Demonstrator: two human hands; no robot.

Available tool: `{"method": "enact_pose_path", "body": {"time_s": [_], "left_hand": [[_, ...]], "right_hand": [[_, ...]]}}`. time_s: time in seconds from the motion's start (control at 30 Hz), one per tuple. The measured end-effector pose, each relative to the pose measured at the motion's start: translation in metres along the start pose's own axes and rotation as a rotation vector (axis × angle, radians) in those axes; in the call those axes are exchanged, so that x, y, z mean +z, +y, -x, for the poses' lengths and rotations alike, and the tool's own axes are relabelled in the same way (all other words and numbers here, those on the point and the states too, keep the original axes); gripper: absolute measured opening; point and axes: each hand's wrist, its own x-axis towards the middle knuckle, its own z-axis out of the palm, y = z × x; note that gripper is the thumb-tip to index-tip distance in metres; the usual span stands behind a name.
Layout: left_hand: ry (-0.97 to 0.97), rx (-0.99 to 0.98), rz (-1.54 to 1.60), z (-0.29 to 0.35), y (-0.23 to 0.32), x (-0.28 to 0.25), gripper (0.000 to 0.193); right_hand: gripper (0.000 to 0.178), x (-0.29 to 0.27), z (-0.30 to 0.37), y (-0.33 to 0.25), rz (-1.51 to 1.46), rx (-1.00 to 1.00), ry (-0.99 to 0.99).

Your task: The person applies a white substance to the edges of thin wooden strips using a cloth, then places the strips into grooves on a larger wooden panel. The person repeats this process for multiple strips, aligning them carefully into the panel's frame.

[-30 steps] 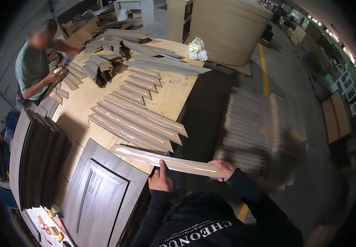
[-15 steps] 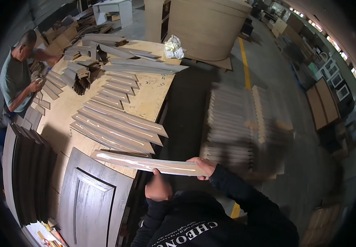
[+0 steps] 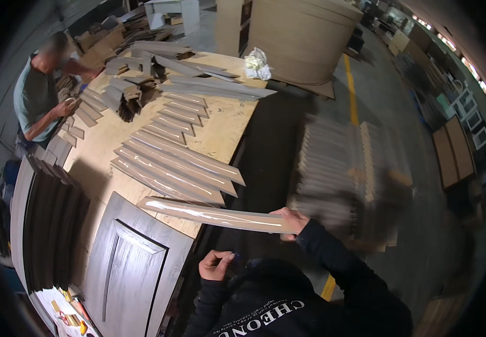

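Observation:
My right hand (image 3: 290, 223) grips the right end of a long wooden strip (image 3: 209, 215) with white glue smeared along its face. The strip's left end reaches over the table edge beside the other strips. Apart from it and lower down, my left hand (image 3: 215, 266) is closed in a pinch. Something small and bluish shows at its fingertips, too small to name. Several wooden strips (image 3: 178, 163) with lines of white glue lie overlapping on the worktable (image 3: 94, 147), just beyond the one I hold. Shorter glued strips (image 3: 174, 119) lie farther back.
A grey panelled cabinet door (image 3: 127, 275) lies on the near table corner, left of it a stack of curved dark panels (image 3: 49, 230). A co-worker (image 3: 43, 95) stands at the far left, handling pieces. Stacked strips (image 3: 327, 174) stand on the floor to the right. Crumpled white plastic (image 3: 257, 64) sits far back.
My left hand has come off the strip's lower edge and dropped away, now pinched. The right hand still holds the strip. The whole view has shifted slightly, with the scene sliding right.

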Motion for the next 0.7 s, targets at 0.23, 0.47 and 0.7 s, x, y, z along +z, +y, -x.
{"method": "enact_pose_path", "body": {"time_s": [0.23,0.47,0.7], "left_hand": [[0.289,-0.179,0.370,0.009,-0.002,-0.053,0.025],[0.730,0.213,-0.189,0.050,-0.001,-0.134,0.015],[1.023,0.591,-1.376,0.081,0.077,-0.177,0.058]], "right_hand": [[0.063,-0.012,0.006,0.004,-0.151,0.012,-0.071],[0.060,0.023,-0.018,0.013,-0.247,0.130,-0.402],[0.048,0.092,-0.049,0.049,-0.519,0.728,-0.776]]}}
